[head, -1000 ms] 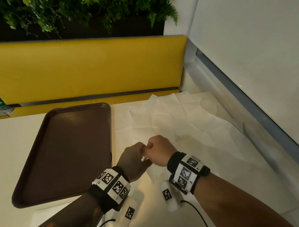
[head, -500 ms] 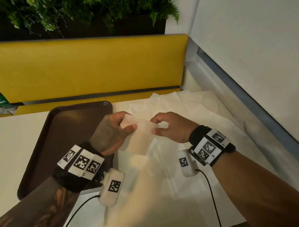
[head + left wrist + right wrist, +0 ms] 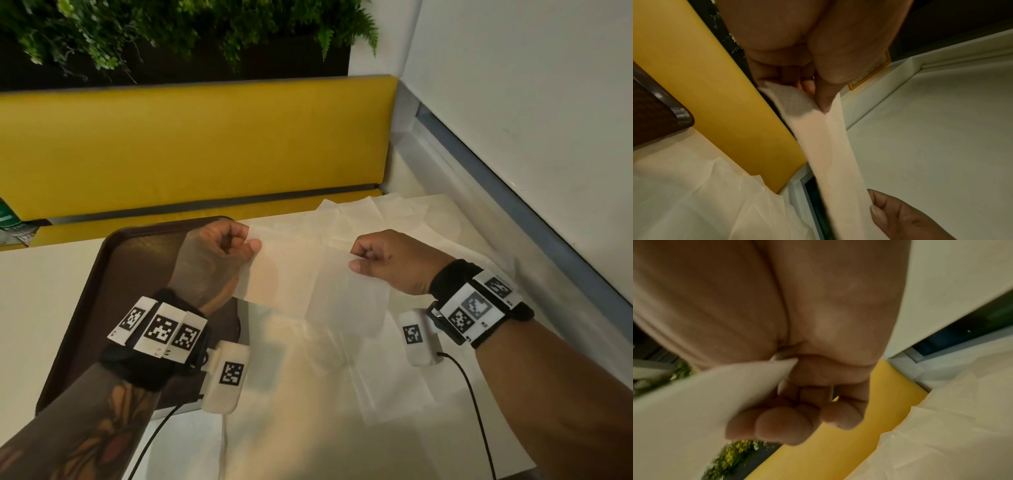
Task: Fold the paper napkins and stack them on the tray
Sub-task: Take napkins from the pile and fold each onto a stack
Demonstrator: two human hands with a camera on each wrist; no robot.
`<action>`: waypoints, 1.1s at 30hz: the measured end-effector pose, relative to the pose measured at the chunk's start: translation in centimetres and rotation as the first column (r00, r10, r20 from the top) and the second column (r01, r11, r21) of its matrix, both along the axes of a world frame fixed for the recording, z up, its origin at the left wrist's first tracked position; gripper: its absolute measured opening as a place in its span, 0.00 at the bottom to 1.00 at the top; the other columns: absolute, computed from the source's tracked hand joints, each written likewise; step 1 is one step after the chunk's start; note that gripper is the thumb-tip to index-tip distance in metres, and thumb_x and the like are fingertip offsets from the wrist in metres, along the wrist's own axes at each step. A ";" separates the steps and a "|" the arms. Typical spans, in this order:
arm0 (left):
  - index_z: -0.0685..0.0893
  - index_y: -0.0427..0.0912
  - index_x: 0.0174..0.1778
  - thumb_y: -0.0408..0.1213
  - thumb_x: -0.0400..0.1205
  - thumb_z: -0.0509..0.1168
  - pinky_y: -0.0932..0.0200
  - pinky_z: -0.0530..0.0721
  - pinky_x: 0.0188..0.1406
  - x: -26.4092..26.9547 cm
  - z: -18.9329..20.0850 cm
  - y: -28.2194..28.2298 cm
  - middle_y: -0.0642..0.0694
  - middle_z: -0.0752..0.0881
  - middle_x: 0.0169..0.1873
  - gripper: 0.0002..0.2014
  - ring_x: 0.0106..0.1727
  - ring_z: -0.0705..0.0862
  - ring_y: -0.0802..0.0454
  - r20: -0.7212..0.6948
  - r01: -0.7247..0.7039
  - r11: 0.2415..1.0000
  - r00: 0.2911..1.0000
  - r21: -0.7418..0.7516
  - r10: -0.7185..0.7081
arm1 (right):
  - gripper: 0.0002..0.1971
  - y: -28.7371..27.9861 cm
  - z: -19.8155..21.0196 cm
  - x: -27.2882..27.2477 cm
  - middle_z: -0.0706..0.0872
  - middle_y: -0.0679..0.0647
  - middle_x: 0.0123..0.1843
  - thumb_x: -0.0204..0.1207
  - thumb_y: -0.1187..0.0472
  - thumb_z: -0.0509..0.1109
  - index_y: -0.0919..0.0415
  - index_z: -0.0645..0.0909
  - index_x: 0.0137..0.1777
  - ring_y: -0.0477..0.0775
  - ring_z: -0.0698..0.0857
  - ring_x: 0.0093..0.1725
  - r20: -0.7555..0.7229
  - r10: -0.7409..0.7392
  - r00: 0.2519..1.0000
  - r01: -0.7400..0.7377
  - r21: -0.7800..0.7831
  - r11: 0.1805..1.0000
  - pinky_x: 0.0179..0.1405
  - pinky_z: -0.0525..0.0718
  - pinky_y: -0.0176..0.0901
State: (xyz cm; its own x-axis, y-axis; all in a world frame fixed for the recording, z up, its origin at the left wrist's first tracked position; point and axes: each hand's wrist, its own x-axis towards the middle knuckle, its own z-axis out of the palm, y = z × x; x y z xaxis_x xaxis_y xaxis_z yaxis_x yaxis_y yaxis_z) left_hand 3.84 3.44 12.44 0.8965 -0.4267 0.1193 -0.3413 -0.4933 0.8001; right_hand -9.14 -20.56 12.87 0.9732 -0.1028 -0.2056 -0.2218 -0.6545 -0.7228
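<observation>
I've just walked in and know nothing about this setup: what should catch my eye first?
A thin white napkin stretched in mid-air, the left hand pinching one top corner, the right hand the other. Left of it lies a dark brown tray; behind stands a bright yellow bench.

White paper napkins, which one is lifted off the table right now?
The thin white paper napkin stretched between the left hand and right hand, each pinching a top corner. The other napkins lie spread flat on the table.

Head view looks down; both wrist views, close, share the napkin (image 3: 308,281).
</observation>
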 end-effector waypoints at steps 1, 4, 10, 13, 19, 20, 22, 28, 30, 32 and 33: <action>0.83 0.40 0.50 0.39 0.78 0.69 0.65 0.77 0.35 0.0 -0.1 0.1 0.44 0.86 0.43 0.08 0.40 0.82 0.53 -0.001 0.001 1.000 1.000 -0.003 -0.001 | 0.08 0.0 0.1 -0.1 0.87 0.66 0.43 0.82 0.55 0.68 0.58 0.82 0.45 0.54 0.80 0.39 0.015 -0.015 1.000 0.014 0.015 1.000 0.49 0.83 0.53; 0.81 0.45 0.49 0.40 0.79 0.68 0.65 0.79 0.36 -0.1 -0.1 0.4 0.49 0.85 0.40 0.05 0.40 0.83 0.54 -0.005 0.020 1.000 1.000 -0.011 -0.020 | 0.09 0.2 0.1 -0.2 0.87 0.66 0.45 0.82 0.57 0.67 0.61 0.82 0.46 0.54 0.81 0.41 0.061 -0.047 0.997 0.043 0.064 0.997 0.53 0.83 0.56; 0.82 0.51 0.44 0.42 0.79 0.68 0.61 0.81 0.36 0.6 -0.3 3.0 0.54 0.86 0.37 0.01 0.38 0.84 0.57 -0.028 0.000 0.999 1.000 0.045 0.001 | 0.09 1.0 -0.6 -0.2 0.84 0.61 0.36 0.82 0.57 0.68 0.62 0.82 0.45 0.47 0.80 0.34 -0.003 -0.052 0.999 0.051 0.152 0.987 0.33 0.82 0.39; 0.84 0.44 0.47 0.42 0.80 0.67 0.62 0.80 0.34 0.9 -0.7 5.8 0.49 0.86 0.36 0.06 0.36 0.84 0.54 -0.073 -0.027 0.995 0.997 0.097 0.034 | 0.07 2.4 -1.3 -0.1 0.78 0.51 0.29 0.82 0.62 0.67 0.63 0.81 0.43 0.43 0.76 0.26 -0.068 -0.024 0.997 0.040 0.245 0.969 0.31 0.77 0.36; 0.84 0.36 0.43 0.41 0.81 0.66 0.63 0.72 0.29 -0.2 -2.7 12.6 0.40 0.84 0.32 0.10 0.29 0.79 0.52 -0.169 -0.036 0.949 0.981 0.312 0.092 | 0.08 7.8 -3.7 1.8 0.79 0.49 0.25 0.82 0.63 0.69 0.63 0.82 0.41 0.41 0.74 0.21 -0.190 0.041 0.981 0.020 0.307 0.951 0.26 0.73 0.35; 0.83 0.36 0.42 0.41 0.81 0.66 0.62 0.73 0.28 -0.5 -3.3 14.1 0.39 0.83 0.29 0.10 0.27 0.78 0.52 -0.212 -0.047 0.948 0.970 0.315 0.118 | 0.08 9.0 -4.2 2.1 0.80 0.49 0.25 0.82 0.62 0.69 0.63 0.83 0.40 0.40 0.74 0.21 -0.214 0.068 0.974 -0.001 0.300 0.954 0.26 0.74 0.34; 0.82 0.36 0.36 0.39 0.81 0.66 0.60 0.72 0.26 -1.1 -4.4 17.4 0.44 0.79 0.22 0.11 0.22 0.74 0.53 -0.295 -0.079 0.948 0.940 0.307 0.173 | 0.09 11.7 -5.3 2.6 0.82 0.50 0.27 0.82 0.62 0.68 0.62 0.83 0.40 0.42 0.75 0.22 -0.255 0.135 0.957 -0.060 0.280 0.958 0.27 0.75 0.35; 0.83 0.34 0.35 0.35 0.81 0.66 0.61 0.74 0.29 -3.7 -8.1 25.1 0.45 0.80 0.22 0.10 0.24 0.76 0.53 -0.320 -0.111 0.872 0.902 0.477 0.290 | 0.11 19.3 -9.5 3.2 0.85 0.50 0.36 0.83 0.60 0.67 0.70 0.84 0.50 0.35 0.80 0.26 -0.342 0.332 0.879 -0.289 0.172 0.942 0.33 0.76 0.32; 0.80 0.32 0.32 0.32 0.81 0.64 0.67 0.74 0.27 -4.6 -9.3 26.5 0.42 0.80 0.23 0.12 0.23 0.77 0.56 -0.338 -0.120 0.862 0.886 0.493 0.317 | 0.11 21.2 -11.0 3.2 0.86 0.49 0.35 0.83 0.59 0.67 0.69 0.85 0.49 0.39 0.80 0.31 -0.370 0.348 0.862 -0.310 0.160 0.937 0.37 0.78 0.33; 0.79 0.32 0.30 0.31 0.81 0.64 0.61 0.79 0.32 -5.4 -10.8 27.8 0.38 0.81 0.25 0.13 0.26 0.80 0.51 -0.315 -0.140 0.854 0.889 0.501 0.331 | 0.12 22.7 -12.4 3.2 0.86 0.48 0.35 0.83 0.58 0.67 0.67 0.85 0.47 0.44 0.83 0.35 -0.400 0.346 0.849 -0.314 0.145 0.938 0.40 0.79 0.35; 0.80 0.35 0.29 0.32 0.81 0.64 0.55 0.80 0.36 -5.7 -11.6 28.4 0.40 0.82 0.25 0.13 0.29 0.80 0.48 -0.287 -0.153 0.841 0.896 0.519 0.340 | 0.12 23.2 -13.0 3.2 0.87 0.50 0.36 0.82 0.58 0.67 0.67 0.85 0.47 0.47 0.84 0.38 -0.415 0.342 0.843 -0.315 0.135 0.940 0.43 0.80 0.38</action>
